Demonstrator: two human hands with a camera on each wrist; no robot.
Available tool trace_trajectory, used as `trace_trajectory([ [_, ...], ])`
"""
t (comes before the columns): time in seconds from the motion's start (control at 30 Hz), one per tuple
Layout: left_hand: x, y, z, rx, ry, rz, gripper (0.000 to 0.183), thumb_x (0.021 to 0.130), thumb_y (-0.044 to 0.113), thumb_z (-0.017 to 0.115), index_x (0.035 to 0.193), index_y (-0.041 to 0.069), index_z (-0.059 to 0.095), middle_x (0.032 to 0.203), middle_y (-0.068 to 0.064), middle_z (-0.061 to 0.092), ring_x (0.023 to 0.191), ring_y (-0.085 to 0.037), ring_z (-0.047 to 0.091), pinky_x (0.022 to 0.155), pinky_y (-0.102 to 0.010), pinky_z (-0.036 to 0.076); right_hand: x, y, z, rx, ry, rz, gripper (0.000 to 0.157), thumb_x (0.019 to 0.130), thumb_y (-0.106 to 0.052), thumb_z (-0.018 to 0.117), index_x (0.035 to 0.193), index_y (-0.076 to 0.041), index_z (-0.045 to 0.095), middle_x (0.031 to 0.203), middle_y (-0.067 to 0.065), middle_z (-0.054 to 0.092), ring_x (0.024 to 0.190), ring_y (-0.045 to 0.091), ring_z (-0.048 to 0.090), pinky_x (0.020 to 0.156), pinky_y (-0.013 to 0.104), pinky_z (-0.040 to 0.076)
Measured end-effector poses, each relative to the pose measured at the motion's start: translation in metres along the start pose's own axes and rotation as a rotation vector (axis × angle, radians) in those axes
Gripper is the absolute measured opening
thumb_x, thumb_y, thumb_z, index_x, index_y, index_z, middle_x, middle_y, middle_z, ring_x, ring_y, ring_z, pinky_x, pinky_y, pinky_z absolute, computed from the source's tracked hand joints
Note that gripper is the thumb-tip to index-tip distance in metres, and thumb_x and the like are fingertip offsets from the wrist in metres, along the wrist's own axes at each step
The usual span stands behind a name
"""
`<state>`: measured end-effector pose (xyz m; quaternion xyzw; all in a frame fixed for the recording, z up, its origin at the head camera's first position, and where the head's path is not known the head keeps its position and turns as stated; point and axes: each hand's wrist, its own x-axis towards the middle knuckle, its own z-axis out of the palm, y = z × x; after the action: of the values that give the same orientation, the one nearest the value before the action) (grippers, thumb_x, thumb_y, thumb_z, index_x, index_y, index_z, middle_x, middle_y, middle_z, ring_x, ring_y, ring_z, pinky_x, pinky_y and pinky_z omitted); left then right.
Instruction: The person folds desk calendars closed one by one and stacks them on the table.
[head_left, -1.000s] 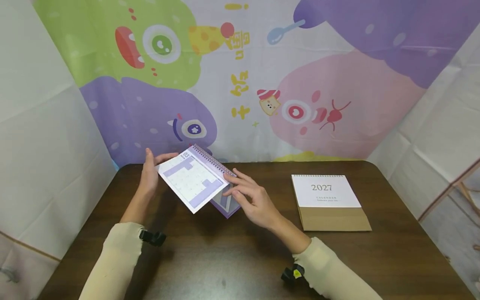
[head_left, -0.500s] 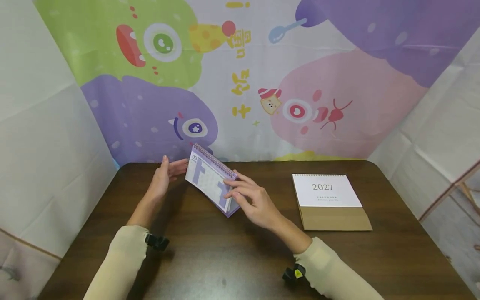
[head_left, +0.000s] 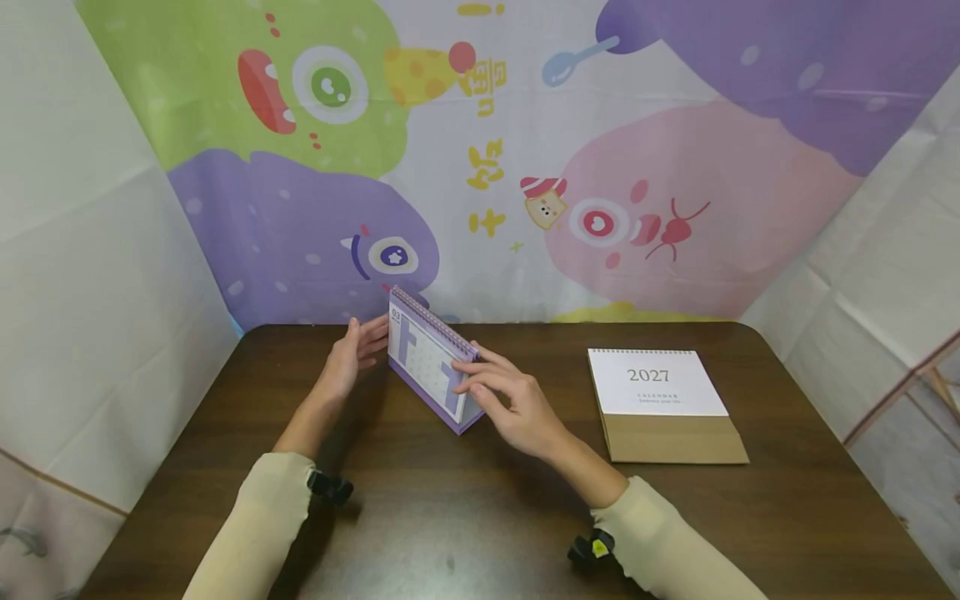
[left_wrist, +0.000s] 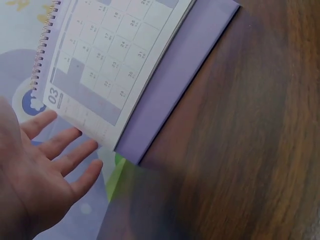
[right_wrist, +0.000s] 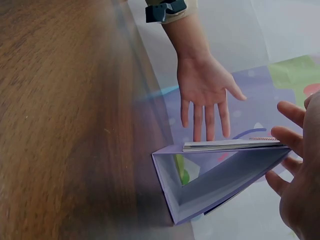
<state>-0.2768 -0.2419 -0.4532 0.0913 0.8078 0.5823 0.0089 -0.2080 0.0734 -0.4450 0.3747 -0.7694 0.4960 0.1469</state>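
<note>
Well, cartoon fabric [head_left: 510,150] backs the table [head_left: 525,517] and purple calendar [head_left: 426,365].

The calendar [right_wrist: 220,187] stands end-on in the lower middle of the frame, its purple stand forming a hollow triangle, with the pages [right_wrist: 225,146] along its upper side. The left hand [right_wrist: 205,95] hangs in from the top, palm showing, straight fingers pointing down towards the pages. A black device [right_wrist: 165,10] sits by its sleeve [right_wrist: 190,7]. At the right edge, the right hand [right_wrist: 307,170] spreads its fingers about the calendar's narrow end. The brown surface [right_wrist: 65,125] fills the left; a patterned backdrop [right_wrist: 250,100] shows upper right.
</note>
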Motion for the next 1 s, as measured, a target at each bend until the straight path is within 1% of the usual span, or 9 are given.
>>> trace_trajectory([
  [0.07,-0.001,0.001,0.001,0.004,0.013,0.007,0.082,0.121,0.052,0.0,0.174,0.004,0.039,0.178,-0.025,0.042,0.165,-0.051,0.043,0.132,-0.072,0.035,-0.002,0.002,-0.002,0.016,-0.001,0.003,0.023,0.11,-0.001,0.063,0.112,-0.004,0.086,0.144,0.017,0.079,0.161,0.044,0.054,0.136,0.056,0.042],
  [0.2,-0.003,0.004,0.003,-0.001,0.043,0.036,0.079,0.122,0.05,0.004,0.173,0.001,0.04,0.178,-0.025,0.042,0.165,-0.052,0.043,0.131,-0.074,0.035,-0.005,0.004,-0.007,0.05,0.014,-0.011,0.023,0.11,0.001,0.063,0.113,-0.003,0.085,0.143,0.018,0.08,0.16,0.046,0.055,0.136,0.051,0.043],
  [0.33,-0.002,0.009,0.001,0.003,0.048,0.059,0.079,0.123,0.05,0.006,0.172,-0.001,0.04,0.178,-0.027,0.042,0.165,-0.053,0.042,0.131,-0.076,0.033,-0.007,0.004,-0.012,0.069,0.043,-0.027,0.023,0.109,0.004,0.062,0.113,-0.004,0.084,0.14,0.019,0.08,0.157,0.046,0.057,0.134,0.048,0.046],
  [0.43,-0.002,0.012,0.0,0.007,0.048,0.065,0.078,0.123,0.049,0.006,0.173,0.0,0.04,0.178,-0.028,0.042,0.165,-0.053,0.042,0.132,-0.076,0.033,-0.009,0.005,-0.015,0.078,0.057,-0.021,0.024,0.109,0.004,0.062,0.113,-0.004,0.084,0.14,0.019,0.081,0.156,0.045,0.059,0.134,0.043,0.047],
  [0.57,-0.001,0.016,0.001,0.044,0.06,0.078,0.074,0.124,0.046,0.008,0.173,0.002,0.041,0.178,-0.027,0.044,0.164,-0.053,0.045,0.131,-0.075,0.036,-0.013,0.008,-0.019,0.077,0.075,-0.02,0.024,0.109,0.004,0.062,0.112,-0.005,0.084,0.138,0.019,0.082,0.153,0.045,0.062,0.133,0.037,0.047],
  [0.7,-0.003,0.021,0.003,0.102,0.075,0.102,0.07,0.124,0.043,0.011,0.172,0.003,0.044,0.177,-0.025,0.047,0.162,-0.051,0.048,0.129,-0.074,0.04,-0.016,0.01,-0.023,0.06,0.081,-0.021,0.024,0.109,0.005,0.062,0.113,-0.005,0.084,0.137,0.019,0.082,0.151,0.046,0.063,0.132,0.036,0.047],
  [0.9,-0.003,0.023,0.004,0.146,0.093,0.133,0.064,0.125,0.036,0.015,0.171,0.003,0.045,0.175,-0.026,0.05,0.159,-0.051,0.052,0.126,-0.072,0.045,-0.021,0.012,-0.03,0.04,0.074,0.024,0.023,0.109,0.004,0.063,0.114,-0.004,0.084,0.139,0.017,0.082,0.152,0.044,0.063,0.131,0.032,0.047],
  [1.0,-0.001,0.023,0.005,0.154,0.11,0.147,0.063,0.125,0.035,0.017,0.171,0.003,0.045,0.175,-0.025,0.05,0.158,-0.05,0.053,0.124,-0.072,0.046,-0.023,0.012,-0.033,0.031,0.073,0.04,0.023,0.109,0.003,0.063,0.117,-0.004,0.083,0.141,0.017,0.081,0.152,0.043,0.063,0.13,0.029,0.046],
])
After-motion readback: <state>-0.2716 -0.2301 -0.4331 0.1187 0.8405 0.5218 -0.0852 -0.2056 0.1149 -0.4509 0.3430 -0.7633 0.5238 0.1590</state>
